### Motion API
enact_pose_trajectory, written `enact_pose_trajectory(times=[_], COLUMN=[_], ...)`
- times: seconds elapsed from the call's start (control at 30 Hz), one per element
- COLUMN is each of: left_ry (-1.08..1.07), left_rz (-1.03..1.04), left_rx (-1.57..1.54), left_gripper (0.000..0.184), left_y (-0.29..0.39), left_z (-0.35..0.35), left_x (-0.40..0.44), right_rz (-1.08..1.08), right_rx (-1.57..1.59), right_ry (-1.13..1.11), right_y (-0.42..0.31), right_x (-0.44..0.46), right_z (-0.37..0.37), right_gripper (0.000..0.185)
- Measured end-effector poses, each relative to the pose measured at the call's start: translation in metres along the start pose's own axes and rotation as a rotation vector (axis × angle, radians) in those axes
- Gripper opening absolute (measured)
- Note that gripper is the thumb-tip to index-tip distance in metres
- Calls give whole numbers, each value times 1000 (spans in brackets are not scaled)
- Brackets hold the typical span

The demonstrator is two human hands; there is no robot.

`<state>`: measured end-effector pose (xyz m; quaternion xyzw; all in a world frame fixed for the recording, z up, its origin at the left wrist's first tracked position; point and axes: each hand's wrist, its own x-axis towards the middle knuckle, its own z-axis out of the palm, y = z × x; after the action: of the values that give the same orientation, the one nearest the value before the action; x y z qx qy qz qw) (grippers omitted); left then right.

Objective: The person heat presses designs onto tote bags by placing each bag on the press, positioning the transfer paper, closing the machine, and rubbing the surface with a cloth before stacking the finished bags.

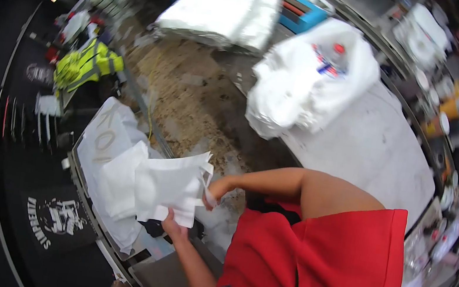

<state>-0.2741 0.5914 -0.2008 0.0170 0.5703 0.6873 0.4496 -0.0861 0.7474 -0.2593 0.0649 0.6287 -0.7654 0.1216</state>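
Observation:
A white bag [170,185] with loop handles hangs between my two hands, above a stack of white sheets or bags [120,180]. My left hand [174,225] pinches its lower edge, thumb over the fabric. At the handle side, my right hand [216,192] is closed on a white loop of the same bag. Under the stack lies a white plastic sack [101,133] with dark lettering, spread on a flat surface.
Plastic-wrapped white bundles [219,14] and a large white bag [309,84] with a red-capped bottle [338,49] on it lie on the pale table [383,148]. A yellow high-visibility vest [90,63] is at the left. Cups and containers crowd the right side.

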Motion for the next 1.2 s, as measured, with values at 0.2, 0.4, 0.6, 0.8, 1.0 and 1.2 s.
enact_pose_trajectory(times=[0.2,0.4,0.6,0.8,1.0,1.2], left_ry=[-105,-317,-617,-619,-187,410], left_rz=[265,171,127,372,420,403], left_rx=[363,545,584,789,663,477], left_gripper=[44,47,45,36,27,32], left_y=[-25,-71,-75,-43,-50,-96], left_z=[5,14,55,51,-64,-132], left_x=[-81,-158,-199,-233,-268,-322], right_rz=[217,211,114,-133,-117,-66], right_rx=[155,223,356,824,527,76], right_ry=[533,845,910,695,628,283], right_y=[48,71,93,52,-35,-58], right_x=[-163,-301,-292,-252,-163,11], right_z=[38,106,154,146,128,127], right_gripper=[46,43,96,77,48,45])
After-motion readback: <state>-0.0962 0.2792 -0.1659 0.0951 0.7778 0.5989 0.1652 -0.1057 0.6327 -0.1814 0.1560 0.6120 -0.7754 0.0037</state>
